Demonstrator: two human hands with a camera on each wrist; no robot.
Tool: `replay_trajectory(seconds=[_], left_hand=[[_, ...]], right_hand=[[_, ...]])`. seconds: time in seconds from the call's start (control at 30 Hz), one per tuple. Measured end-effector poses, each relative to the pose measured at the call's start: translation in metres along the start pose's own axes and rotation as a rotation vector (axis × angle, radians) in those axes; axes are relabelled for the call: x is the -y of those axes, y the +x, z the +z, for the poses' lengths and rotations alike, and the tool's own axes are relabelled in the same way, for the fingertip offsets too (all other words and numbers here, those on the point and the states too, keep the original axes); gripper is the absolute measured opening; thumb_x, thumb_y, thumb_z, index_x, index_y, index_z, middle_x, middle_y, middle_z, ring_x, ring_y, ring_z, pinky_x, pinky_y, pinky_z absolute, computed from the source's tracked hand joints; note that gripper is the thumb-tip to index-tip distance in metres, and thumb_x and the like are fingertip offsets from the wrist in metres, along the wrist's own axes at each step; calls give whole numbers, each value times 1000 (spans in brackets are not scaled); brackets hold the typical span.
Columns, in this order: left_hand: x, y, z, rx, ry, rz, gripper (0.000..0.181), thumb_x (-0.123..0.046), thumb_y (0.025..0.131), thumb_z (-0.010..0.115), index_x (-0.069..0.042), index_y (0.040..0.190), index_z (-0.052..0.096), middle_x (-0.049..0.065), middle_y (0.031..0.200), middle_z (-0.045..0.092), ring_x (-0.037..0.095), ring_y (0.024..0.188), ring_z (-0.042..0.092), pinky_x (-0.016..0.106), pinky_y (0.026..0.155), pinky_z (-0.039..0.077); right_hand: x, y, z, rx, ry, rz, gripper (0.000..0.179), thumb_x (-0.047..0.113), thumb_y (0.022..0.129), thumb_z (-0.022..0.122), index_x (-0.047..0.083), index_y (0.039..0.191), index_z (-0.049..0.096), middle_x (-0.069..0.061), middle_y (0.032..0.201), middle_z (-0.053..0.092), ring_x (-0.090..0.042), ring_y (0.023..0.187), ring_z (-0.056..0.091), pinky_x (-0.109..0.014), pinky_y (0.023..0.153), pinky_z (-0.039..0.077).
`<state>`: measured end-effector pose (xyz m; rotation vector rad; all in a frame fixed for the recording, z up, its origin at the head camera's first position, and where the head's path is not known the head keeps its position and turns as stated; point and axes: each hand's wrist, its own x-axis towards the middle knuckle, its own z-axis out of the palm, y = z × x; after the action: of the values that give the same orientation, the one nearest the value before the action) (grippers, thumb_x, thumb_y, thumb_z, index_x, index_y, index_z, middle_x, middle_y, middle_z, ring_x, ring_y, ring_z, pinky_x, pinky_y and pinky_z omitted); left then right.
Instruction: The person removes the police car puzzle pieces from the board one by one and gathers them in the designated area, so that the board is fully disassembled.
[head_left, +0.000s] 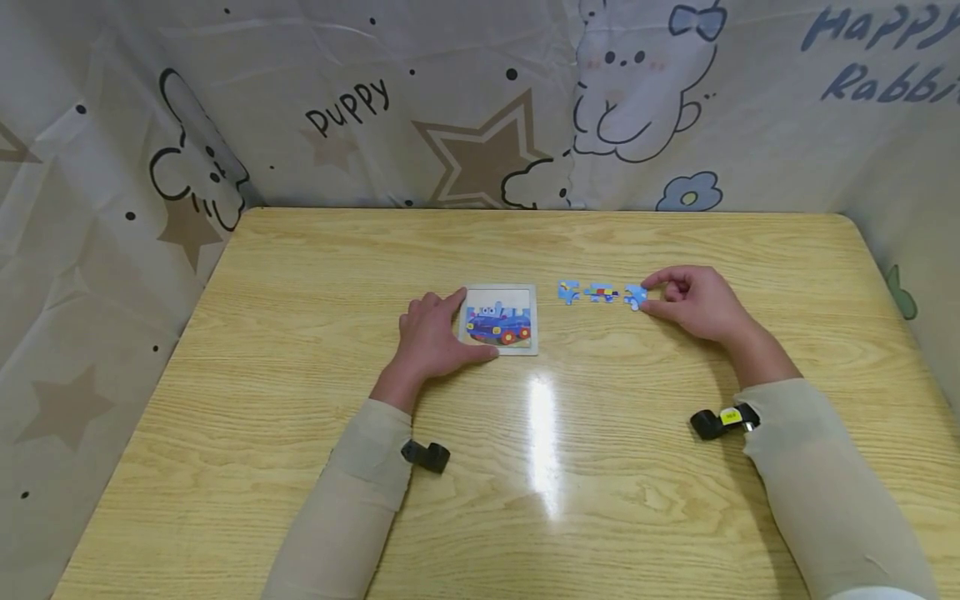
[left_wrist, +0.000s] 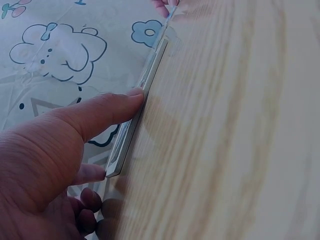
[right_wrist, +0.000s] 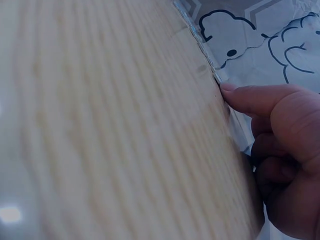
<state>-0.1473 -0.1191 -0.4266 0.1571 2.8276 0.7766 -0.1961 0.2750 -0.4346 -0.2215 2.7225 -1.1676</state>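
A small jigsaw puzzle tray (head_left: 534, 321) with a pale rim lies on the table, a blue cartoon car picture in its lower part and a bare pale strip along its top. My left hand (head_left: 431, 337) grips it at the left, thumb on the near edge and index finger at the far left corner. To the tray's right, three puzzle pieces lie in a row: a blue one (head_left: 567, 291), a multicoloured one (head_left: 602, 292) and a light-blue one (head_left: 635, 295). Thumb and index finger of my right hand (head_left: 701, 302) pinch the light-blue piece from its right side.
The wood-grain table (head_left: 600, 467) reflects a bright streak of light in front of the tray. A printed cloth (head_left: 300, 158) with cartoon animals and stars hangs behind and beside it. Small black cameras (head_left: 427, 456) are worn on both wrists.
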Motion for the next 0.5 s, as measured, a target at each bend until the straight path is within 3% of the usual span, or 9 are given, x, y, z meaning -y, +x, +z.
replay_trajectory(seconds=[0.23,0.5], left_hand=[[1,0,0,-5,2,2,110,-62,67,84,-16,156,38,9,116,47,28,103,37,45,89,28],[1,0,0,-1,-3,2,110,-62,68,84,-15,156,37,10,116,47,29,103,37,45,89,28]], right_hand=[[1,1,0,22,19,6,27,21,92,76,4,112,70,-8,70,43,-21,65,40,-33,72,32],[5,-3,2,-14,41,32,33,27,91,76,6,115,70,-8,73,46,-21,66,42,-32,64,33]])
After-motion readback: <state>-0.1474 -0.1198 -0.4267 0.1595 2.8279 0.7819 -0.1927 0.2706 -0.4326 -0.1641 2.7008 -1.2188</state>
